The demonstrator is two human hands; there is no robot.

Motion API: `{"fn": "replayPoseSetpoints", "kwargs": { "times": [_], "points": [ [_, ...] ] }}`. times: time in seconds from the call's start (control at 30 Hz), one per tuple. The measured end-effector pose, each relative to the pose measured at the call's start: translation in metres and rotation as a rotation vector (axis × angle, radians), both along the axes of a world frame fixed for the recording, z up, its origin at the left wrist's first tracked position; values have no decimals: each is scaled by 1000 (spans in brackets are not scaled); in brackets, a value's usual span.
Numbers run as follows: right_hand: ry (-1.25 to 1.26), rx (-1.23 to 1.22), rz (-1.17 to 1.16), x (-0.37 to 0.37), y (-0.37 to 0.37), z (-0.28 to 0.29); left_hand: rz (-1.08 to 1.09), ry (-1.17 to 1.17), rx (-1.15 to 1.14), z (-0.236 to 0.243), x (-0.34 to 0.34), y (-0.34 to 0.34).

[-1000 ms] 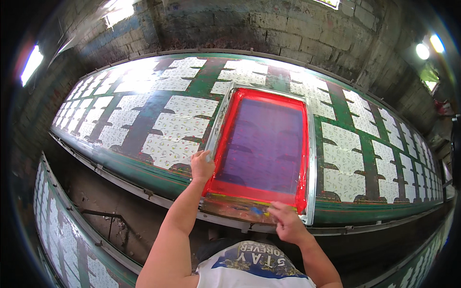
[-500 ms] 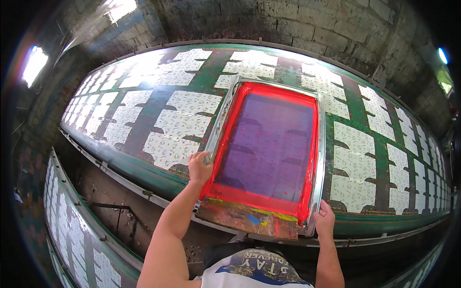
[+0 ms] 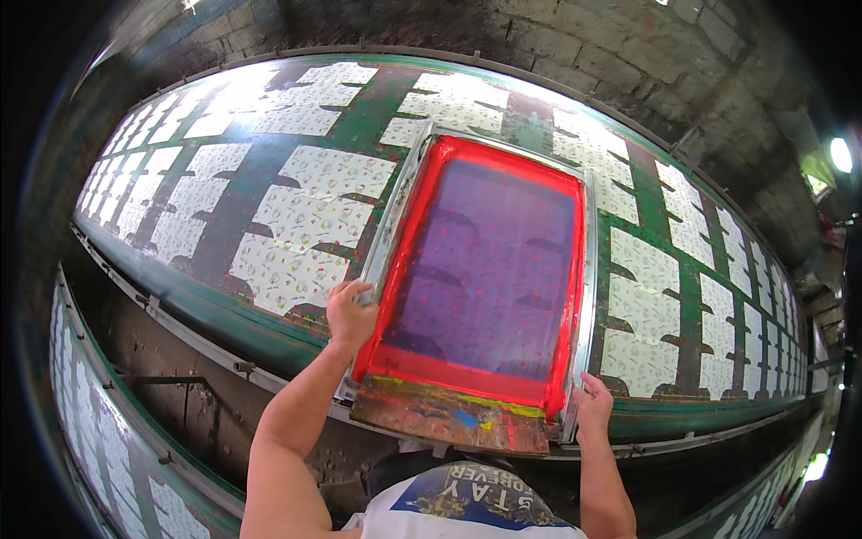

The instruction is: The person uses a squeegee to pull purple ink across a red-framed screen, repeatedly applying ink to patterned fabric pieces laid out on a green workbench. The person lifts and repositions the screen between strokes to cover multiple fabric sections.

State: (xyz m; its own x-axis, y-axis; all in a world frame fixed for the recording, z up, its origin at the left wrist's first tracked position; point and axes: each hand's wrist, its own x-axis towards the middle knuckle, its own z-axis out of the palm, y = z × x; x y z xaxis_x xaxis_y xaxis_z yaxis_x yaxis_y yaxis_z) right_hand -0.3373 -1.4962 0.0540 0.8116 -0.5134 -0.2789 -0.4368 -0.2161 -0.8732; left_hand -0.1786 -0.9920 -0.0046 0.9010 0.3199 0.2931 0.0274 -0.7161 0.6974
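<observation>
A silkscreen frame (image 3: 590, 260) with metal sides lies on the long green table. Its mesh (image 3: 494, 269) is purple and see-through, bordered by red ink or tape, and cut fabric pieces show through it. My left hand (image 3: 351, 312) is closed around the frame's left side, below its middle. At the lower right corner, my right hand (image 3: 593, 409) holds the metal side with bent fingers and thumb. A paint-stained wooden board (image 3: 449, 415), with yellow, blue and red smears, is at the frame's near end, close to my body.
White printed fabric pieces (image 3: 314, 202) lie in rows along the green table (image 3: 215, 216), on both sides of the frame. A metal rail (image 3: 242, 366) runs along its near edge. Another fabric-covered table (image 3: 99, 431) stands at lower left. A block wall (image 3: 575, 54) rises behind.
The whole view has shifted and tilted slightly. The frame stays in the same place on the table, and both hands remain at its sides; the right hand's fingers look slightly looser.
</observation>
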Motion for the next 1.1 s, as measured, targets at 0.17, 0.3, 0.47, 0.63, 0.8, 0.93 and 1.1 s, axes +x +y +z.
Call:
{"fn": "replayPoseSetpoints", "kwargs": {
  "times": [0.17,0.3,0.47,0.63,0.8,0.93,1.1],
  "points": [
    [-48,71,-37,-7,0,34,19,-11,-73,-11,3,6],
    [-222,-229,83,-14,-19,48,-14,-11,-102,5,15,0],
    [-265,-177,23,-8,-68,56,-43,87,-349,39,15,-48],
    [-210,-319,53,-21,-176,44,-53,-11,-283,49,-4,-164],
    [-164,-212,-38,-43,-289,16,2,20,-213,38,-28,-287],
    [-138,-220,-37,-61,-363,3,-4,-33,-150,21,-45,-364],
    [-192,40,-73,-77,-419,4,-29,-121,-194,9,-64,-422]
  ]
}}
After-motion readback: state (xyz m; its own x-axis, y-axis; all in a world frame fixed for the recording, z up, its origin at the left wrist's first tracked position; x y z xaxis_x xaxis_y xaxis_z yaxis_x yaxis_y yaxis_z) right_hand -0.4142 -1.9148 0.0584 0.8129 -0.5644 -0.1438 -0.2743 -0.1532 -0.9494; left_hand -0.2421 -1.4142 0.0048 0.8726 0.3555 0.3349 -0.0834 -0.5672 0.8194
